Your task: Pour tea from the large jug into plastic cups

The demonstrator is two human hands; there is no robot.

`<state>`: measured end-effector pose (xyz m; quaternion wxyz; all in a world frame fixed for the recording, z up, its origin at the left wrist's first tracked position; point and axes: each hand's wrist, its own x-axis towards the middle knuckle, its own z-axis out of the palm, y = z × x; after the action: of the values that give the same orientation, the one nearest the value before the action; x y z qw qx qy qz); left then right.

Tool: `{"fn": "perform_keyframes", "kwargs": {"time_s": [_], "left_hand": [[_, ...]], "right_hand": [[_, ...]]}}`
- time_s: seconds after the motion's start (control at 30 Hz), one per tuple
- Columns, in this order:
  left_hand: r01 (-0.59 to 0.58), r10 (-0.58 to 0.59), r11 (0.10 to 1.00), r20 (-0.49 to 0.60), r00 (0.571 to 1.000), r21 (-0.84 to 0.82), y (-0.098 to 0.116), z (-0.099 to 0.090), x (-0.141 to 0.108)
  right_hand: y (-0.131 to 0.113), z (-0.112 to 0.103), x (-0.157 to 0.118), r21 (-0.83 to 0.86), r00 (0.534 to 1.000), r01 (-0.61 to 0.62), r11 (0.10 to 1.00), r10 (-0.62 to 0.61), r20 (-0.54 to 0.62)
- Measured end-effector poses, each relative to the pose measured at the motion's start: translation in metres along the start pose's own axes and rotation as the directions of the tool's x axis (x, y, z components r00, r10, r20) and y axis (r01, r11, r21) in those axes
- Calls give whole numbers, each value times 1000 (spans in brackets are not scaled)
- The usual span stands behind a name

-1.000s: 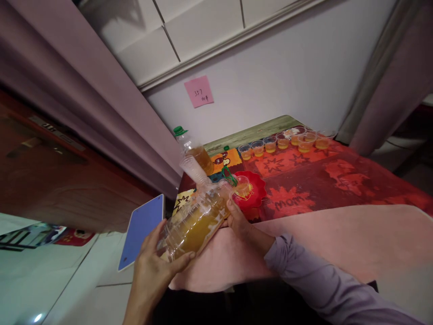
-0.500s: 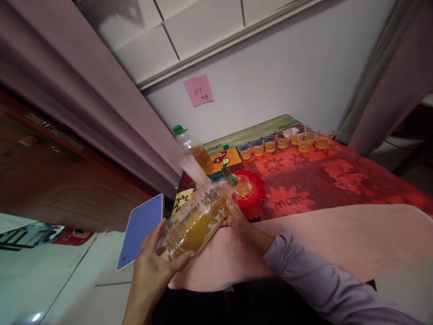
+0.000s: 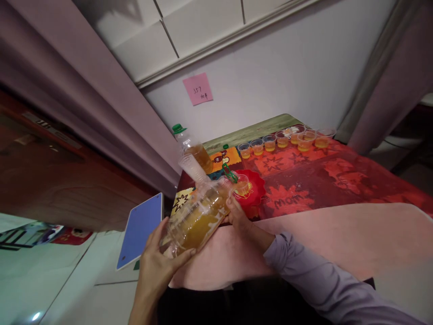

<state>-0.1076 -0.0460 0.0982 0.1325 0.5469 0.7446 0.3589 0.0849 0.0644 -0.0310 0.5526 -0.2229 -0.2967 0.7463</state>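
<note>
A large clear plastic bottle [image 3: 199, 221] of yellow liquid lies tilted between my hands, its neck pointing up and right. My left hand [image 3: 158, 257] grips its base end. Near the neck, my right hand [image 3: 238, 214] supports the bottle from the side. The mouth is over a clear plastic cup [image 3: 241, 184] on a red scalloped plate [image 3: 257, 189]. A green handle [image 3: 229, 172] shows by the neck. Behind the bottle is a stack of clear cups [image 3: 193, 166], partly hidden. Whether liquid is flowing is too unclear to tell.
A second bottle [image 3: 199, 157] with a green cap stands at the back left. Several cups holding some yellow liquid, one of them a cup [image 3: 306, 142], line the table's far side. A green cap [image 3: 225, 146] lies nearby. Pink cloth [image 3: 321, 239] covers the near edge.
My left hand and the bottle's base have shifted slightly right and the base appears a little raised. My right hand stays almost in place.
</note>
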Motion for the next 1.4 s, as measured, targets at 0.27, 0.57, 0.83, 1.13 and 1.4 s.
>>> {"fn": "perform_keyframes", "kwargs": {"time_s": [0.27,0.57,0.83,1.13,1.4], "left_hand": [[-19,23,977,17,1000,-213,-57,37,-2],[-60,60,976,-6,998,-207,-89,40,-14],[-23,-11,966,-132,991,-256,-97,57,-26],[-52,6,961,-165,986,-273,-103,57,-29],[-80,29,957,-183,983,-278,-101,58,-29]], "right_hand": [[-19,2,-5,-98,982,188,977,-187,17],[-11,-4,-1,-75,968,118,990,-98,231],[-10,-3,-8,-126,904,73,989,-12,427],[-19,-9,-17,-601,947,258,757,-75,312],[-139,-39,22,-902,874,392,-183,-234,427]]}}
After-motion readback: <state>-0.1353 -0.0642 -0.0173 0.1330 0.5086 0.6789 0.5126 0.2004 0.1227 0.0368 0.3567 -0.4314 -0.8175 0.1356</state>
